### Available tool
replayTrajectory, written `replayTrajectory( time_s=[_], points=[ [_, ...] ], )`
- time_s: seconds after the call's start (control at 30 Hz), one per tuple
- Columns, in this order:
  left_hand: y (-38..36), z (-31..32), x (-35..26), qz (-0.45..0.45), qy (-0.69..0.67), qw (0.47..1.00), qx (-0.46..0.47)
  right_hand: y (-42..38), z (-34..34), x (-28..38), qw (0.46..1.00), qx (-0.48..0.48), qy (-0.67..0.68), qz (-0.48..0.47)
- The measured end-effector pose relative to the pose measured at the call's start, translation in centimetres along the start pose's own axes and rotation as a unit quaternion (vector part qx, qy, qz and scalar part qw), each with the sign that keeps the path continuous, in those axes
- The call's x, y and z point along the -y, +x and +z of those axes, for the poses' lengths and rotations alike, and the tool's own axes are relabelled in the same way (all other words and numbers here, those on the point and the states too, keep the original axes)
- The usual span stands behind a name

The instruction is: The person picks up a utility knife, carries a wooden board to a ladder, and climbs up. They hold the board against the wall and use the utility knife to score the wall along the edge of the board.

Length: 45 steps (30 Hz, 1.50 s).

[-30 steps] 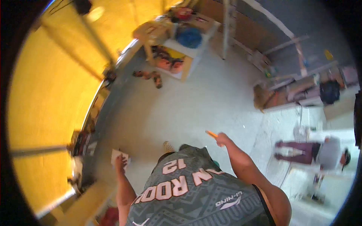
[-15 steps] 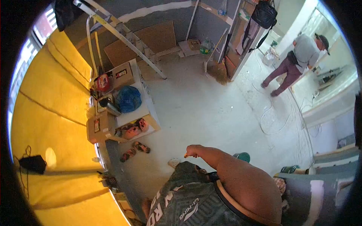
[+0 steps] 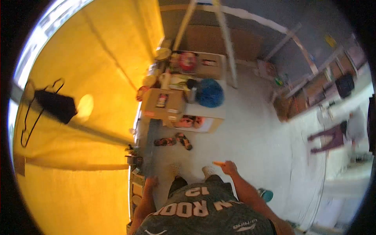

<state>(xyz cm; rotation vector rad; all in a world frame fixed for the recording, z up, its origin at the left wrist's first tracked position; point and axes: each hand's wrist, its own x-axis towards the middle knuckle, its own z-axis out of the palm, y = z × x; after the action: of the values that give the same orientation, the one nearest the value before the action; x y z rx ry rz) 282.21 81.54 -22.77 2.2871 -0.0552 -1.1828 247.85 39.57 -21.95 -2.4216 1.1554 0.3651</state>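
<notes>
My right hand [image 3: 230,168] is closed around a slim orange object [image 3: 218,163], whose tip sticks out to the left; its kind is too blurred to make out. Down by my left side hangs my left hand [image 3: 152,182], near a narrow grey ledge [image 3: 153,156], its fingers smeared by motion. Below the hands are my feet in light perforated shoes [image 3: 209,170]. A pair of dark patterned sandals [image 3: 183,141] lies on the floor ahead of them.
Ahead stands a white low unit [image 3: 213,113] bearing cardboard boxes [image 3: 162,103] and a blue plastic bag [image 3: 209,93]. A stepladder [image 3: 227,47] rises behind it. Yellow sheeting [image 3: 98,137] lines the left; a green bucket [image 3: 266,194] and another person [image 3: 333,135] are at right.
My view has swung left, so the unit, sandals and yellow sheeting sit further right. Both my shoes and my left arm now show. The orange object is still in my right hand.
</notes>
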Motion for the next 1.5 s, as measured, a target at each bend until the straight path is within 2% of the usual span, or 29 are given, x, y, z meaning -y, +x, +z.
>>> replayTrajectory(
  time_s=[0.07, 0.1, 0.13, 0.17, 0.2, 0.23, 0.27, 0.33, 0.37, 0.4, 0.43, 0.47, 0.5, 0.53, 0.6, 0.63, 0.73, 0.8, 0.83, 0.87, 0.93, 0.97, 1.03, 1.1, 1.23, 1.3, 1.37, 1.43, 1.5],
  points=[
    [1.7, -4.2, -5.7, 0.049, 0.036, 0.998, -0.030, -3.2, -0.8, 5.4, 0.998, 0.032, 0.045, 0.043],
    [4.8, -5.4, -4.8, 0.239, 0.069, 0.966, -0.065, -4.2, -0.4, 7.9, 0.996, 0.045, 0.059, 0.055],
    [7.9, -6.7, -3.9, 0.416, 0.113, 0.895, -0.116, -4.8, 0.2, 9.8, 0.993, 0.060, 0.077, 0.068],
    [7.6, -8.7, -7.3, 0.475, 0.302, 0.804, -0.192, -5.1, 2.1, 10.8, 0.993, 0.071, 0.068, 0.059],
    [6.4, -10.2, -11.0, 0.307, 0.073, 0.942, -0.118, -5.1, 4.3, 11.0, 0.977, 0.134, 0.140, 0.085],
    [5.7, -11.5, -12.7, 0.109, -0.164, 0.980, -0.034, -5.0, 5.6, 11.4, 0.951, 0.195, 0.212, 0.113],
    [7.0, -12.3, -10.9, 0.099, -0.169, 0.980, -0.035, -5.0, 6.0, 12.4, 0.951, 0.204, 0.205, 0.112],
    [11.4, -13.0, -6.9, 0.101, -0.204, 0.974, 0.011, -5.0, 6.7, 14.4, 0.965, 0.253, 0.063, 0.008],
    [12.3, -13.1, -5.0, 0.096, -0.207, 0.974, 0.011, -4.2, 7.2, 14.9, 0.964, 0.257, 0.060, 0.008],
    [12.7, -12.8, -2.2, 0.055, -0.212, 0.976, 0.005, -2.9, 7.7, 15.4, 0.908, 0.379, -0.149, -0.101],
    [13.2, -12.0, 1.3, 0.014, -0.218, 0.976, 0.001, -2.1, 6.6, 16.5, 0.850, 0.434, -0.260, -0.145],
    [15.3, -9.9, 7.7, 0.009, -0.223, 0.975, -0.009, -1.3, 5.5, 17.6, 0.776, 0.481, -0.355, -0.202],
    [16.3, -8.2, 12.5, 0.002, -0.229, 0.973, -0.021, -1.2, 2.4, 20.3, 0.859, 0.430, -0.255, -0.113],
    [14.2, -8.1, 14.1, -0.010, -0.238, 0.971, -0.022, -1.3, 0.5, 22.3, 0.917, 0.369, -0.151, -0.022],
    [8.1, -9.0, 16.0, -0.141, -0.259, 0.956, 0.014, 0.3, 1.4, 21.1, 0.943, 0.309, -0.110, -0.062],
    [7.1, -8.2, 17.5, -0.151, -0.266, 0.952, 0.015, 0.8, 0.9, 21.8, 0.957, 0.270, -0.094, -0.049],
    [4.9, -5.9, 22.5, -0.250, -0.232, 0.940, 0.002, 3.0, 1.5, 22.7, 0.968, 0.201, -0.077, -0.128],
    [4.5, -3.9, 26.5, -0.044, -0.125, 0.986, 0.097, 4.5, 2.8, 23.2, 0.967, 0.188, -0.071, -0.156],
    [4.4, -3.1, 27.2, -0.014, -0.038, 0.997, 0.058, 5.5, 3.6, 23.1, 0.961, 0.202, -0.084, -0.168],
    [4.5, -2.8, 26.0, -0.072, -0.106, 0.991, 0.041, 6.3, 4.4, 23.5, 0.953, 0.220, -0.098, -0.182],
    [4.6, -2.7, 22.6, -0.178, -0.247, 0.952, -0.019, 6.2, 1.9, 28.9, 0.955, 0.292, 0.048, -0.009],
    [3.4, -4.7, 18.0, -0.206, -0.274, 0.939, -0.038, 6.0, 1.5, 30.2, 0.961, 0.263, 0.088, -0.023],
    [6.0, -4.0, 17.0, -0.185, -0.344, 0.920, -0.040, 5.7, 0.9, 31.8, 0.966, 0.222, 0.128, -0.029],
    [7.4, -5.1, 13.9, -0.149, -0.344, 0.927, -0.032, 6.1, 0.4, 32.7, 0.972, 0.155, 0.151, -0.090],
    [8.3, -7.4, 8.1, -0.091, -0.343, 0.934, -0.030, 5.9, -0.5, 31.1, 0.952, 0.178, 0.250, -0.007],
    [9.6, -6.8, 8.6, -0.076, -0.317, 0.945, -0.024, 6.4, 0.1, 27.7, 0.956, 0.221, 0.193, 0.025],
    [11.9, -6.6, 10.3, -0.026, -0.266, 0.963, -0.022, 5.2, -0.2, 24.4, 0.975, 0.210, 0.074, 0.006],
    [11.1, -6.2, 10.4, 0.057, -0.184, 0.981, -0.001, 2.4, -1.5, 21.1, 0.981, 0.181, 0.070, 0.005],
    [9.9, -5.6, 8.7, 0.103, -0.134, 0.985, 0.040, -0.9, -3.7, 17.3, 0.982, 0.159, 0.085, 0.054]
  ],
)
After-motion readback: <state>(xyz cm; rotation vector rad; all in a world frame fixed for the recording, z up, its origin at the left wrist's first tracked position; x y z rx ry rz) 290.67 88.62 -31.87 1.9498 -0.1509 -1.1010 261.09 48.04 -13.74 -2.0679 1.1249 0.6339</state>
